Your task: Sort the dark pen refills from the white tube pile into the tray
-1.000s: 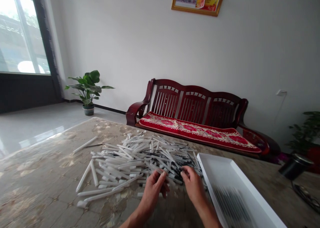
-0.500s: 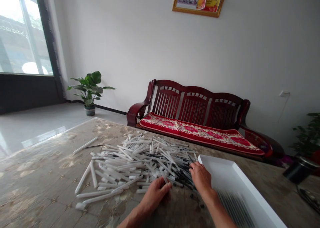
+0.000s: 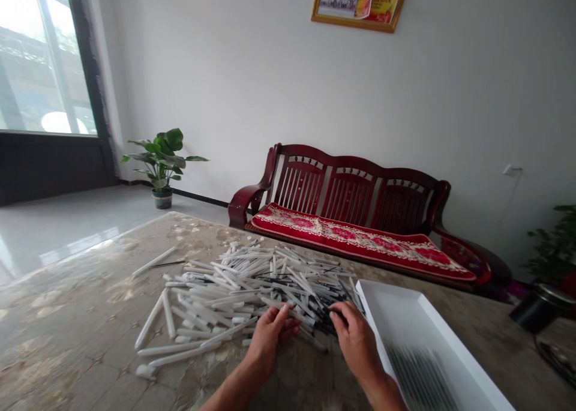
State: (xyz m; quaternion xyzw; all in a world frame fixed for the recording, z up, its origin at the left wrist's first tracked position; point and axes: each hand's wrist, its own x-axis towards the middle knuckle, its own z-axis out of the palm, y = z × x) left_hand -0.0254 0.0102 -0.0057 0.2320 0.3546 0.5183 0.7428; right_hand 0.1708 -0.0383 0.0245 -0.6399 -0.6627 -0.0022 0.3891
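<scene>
A heap of whitish, translucent pen barrels [image 3: 234,285] lies on the table, mixed with thin black pen parts [image 3: 321,315] on its right side. At the near edge of the heap, my left hand [image 3: 272,333] pinches what looks like one whitish pen barrel, partly hidden by the fingers. My right hand [image 3: 357,342] is closed in a pinch beside the black parts; something dark shows at its fingertips, too small to make out. Right of that hand, a white shallow box [image 3: 396,303] holds a row of slim dark-cored pens [image 3: 420,372].
The table [image 3: 90,333] has a patterned brown cover. A loose barrel [image 3: 155,262] lies apart at the left. A dark cylindrical container [image 3: 537,309] stands at the far right. Behind the table are a red wooden bench [image 3: 348,183] and a potted plant [image 3: 162,165].
My left hand has risen slightly and moved left, over the heap's edge. My right hand has drawn left, away from the box and closer to my left hand.
</scene>
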